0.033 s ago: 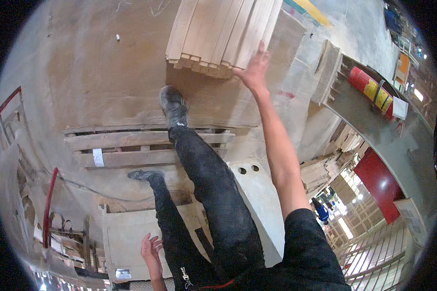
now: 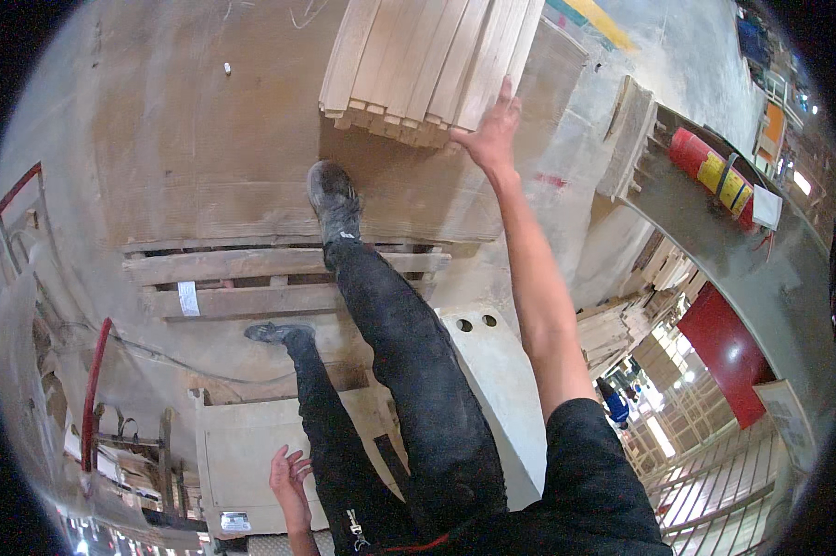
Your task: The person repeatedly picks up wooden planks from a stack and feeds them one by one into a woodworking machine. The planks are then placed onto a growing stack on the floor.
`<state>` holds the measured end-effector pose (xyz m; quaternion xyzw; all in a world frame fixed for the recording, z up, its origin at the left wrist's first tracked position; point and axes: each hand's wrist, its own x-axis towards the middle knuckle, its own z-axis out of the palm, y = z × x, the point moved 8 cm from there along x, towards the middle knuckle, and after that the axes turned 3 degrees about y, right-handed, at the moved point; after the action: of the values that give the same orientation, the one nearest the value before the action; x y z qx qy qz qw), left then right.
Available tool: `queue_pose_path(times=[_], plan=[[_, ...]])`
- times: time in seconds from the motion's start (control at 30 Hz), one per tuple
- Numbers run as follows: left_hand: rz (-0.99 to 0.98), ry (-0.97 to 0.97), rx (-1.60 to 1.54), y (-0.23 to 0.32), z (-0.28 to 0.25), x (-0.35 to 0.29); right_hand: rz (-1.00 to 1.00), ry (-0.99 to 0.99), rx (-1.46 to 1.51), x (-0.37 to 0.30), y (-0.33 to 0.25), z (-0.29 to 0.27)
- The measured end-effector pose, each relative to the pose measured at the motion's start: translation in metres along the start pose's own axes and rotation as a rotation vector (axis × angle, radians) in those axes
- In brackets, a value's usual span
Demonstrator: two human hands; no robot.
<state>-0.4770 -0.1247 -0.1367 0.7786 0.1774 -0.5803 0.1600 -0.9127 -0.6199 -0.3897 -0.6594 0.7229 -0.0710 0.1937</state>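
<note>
A stack of pale wooden strips lies at the top of the head view, its uneven ends facing me. My right hand is at the stack's near right corner, with thumb and fingers spread. The thumb is by the strip ends and a finger points along the right side; whether the palm presses on the wood I cannot tell. Low on the left, beside my leg, hangs my left hand, its fingers loosely bent and apart with nothing in them.
The strips rest on a brown sheet over a wooden pallet, where one of my shoes stands. A white panel with round holes is beside my leg. At right are a red fire extinguisher and more stacked wood.
</note>
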Motion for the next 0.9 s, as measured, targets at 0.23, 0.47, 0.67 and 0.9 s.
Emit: queue_pose_path(times=[0.23,0.47,0.67,0.9], plan=[[-0.025,0.005,0.009,-0.016,0.000,0.011,0.123,0.007,-0.013,0.002,-0.013,0.015],[-0.037,0.001,0.028,-0.013,0.001,0.012,0.201,-0.004,-0.087,0.002,-0.012,0.020],[0.000,0.002,0.024,-0.018,-0.007,0.013,0.267,-0.036,-0.076,0.006,-0.016,0.025],[0.001,-0.011,-0.007,-0.018,0.002,0.014,0.387,-0.079,-0.109,0.005,-0.006,0.029]])
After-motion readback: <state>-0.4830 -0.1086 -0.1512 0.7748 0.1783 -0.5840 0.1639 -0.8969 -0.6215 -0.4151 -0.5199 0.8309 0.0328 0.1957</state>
